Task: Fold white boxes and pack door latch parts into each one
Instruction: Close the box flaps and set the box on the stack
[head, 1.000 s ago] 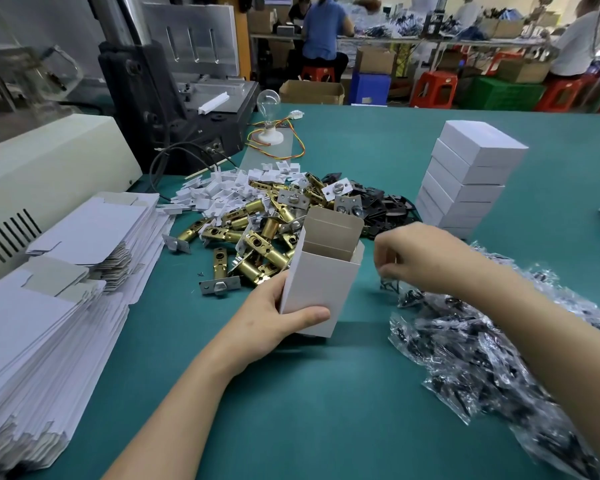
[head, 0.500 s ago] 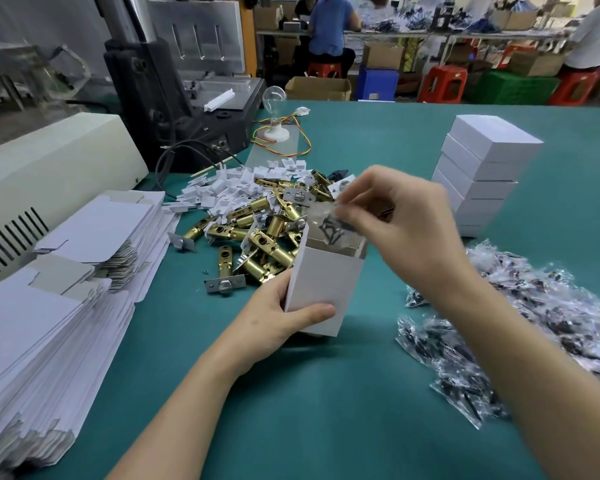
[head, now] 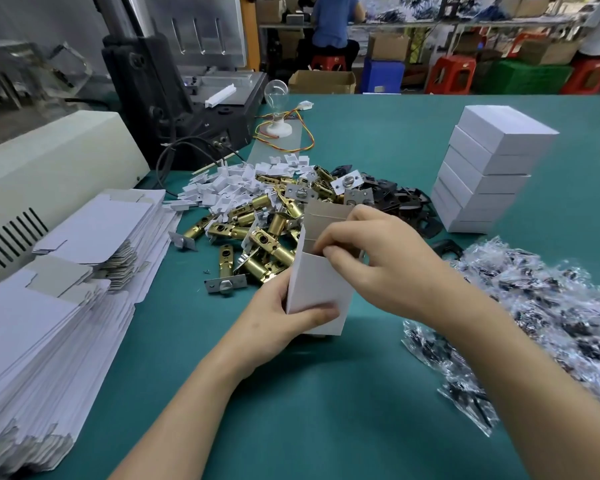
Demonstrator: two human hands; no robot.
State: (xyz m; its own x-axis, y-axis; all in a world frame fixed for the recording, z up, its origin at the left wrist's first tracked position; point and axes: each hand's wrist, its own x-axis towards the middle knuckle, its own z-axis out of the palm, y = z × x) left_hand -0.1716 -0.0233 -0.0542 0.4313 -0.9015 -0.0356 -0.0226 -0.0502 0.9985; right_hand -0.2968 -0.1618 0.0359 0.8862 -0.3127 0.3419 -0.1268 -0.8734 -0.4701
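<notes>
1. The left grip is holding the upright white box low on the green worktop.
2. The right grip is curling its fingertips at the box's open top.
3. Brass latches are lying heaped just behind the box.
4. Flat box blanks are lining the worktop's left edge.

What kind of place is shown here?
Probably a factory packing bench: a heap of brass latches, piles of flat box blanks and a stack of closed white boxes.
</notes>
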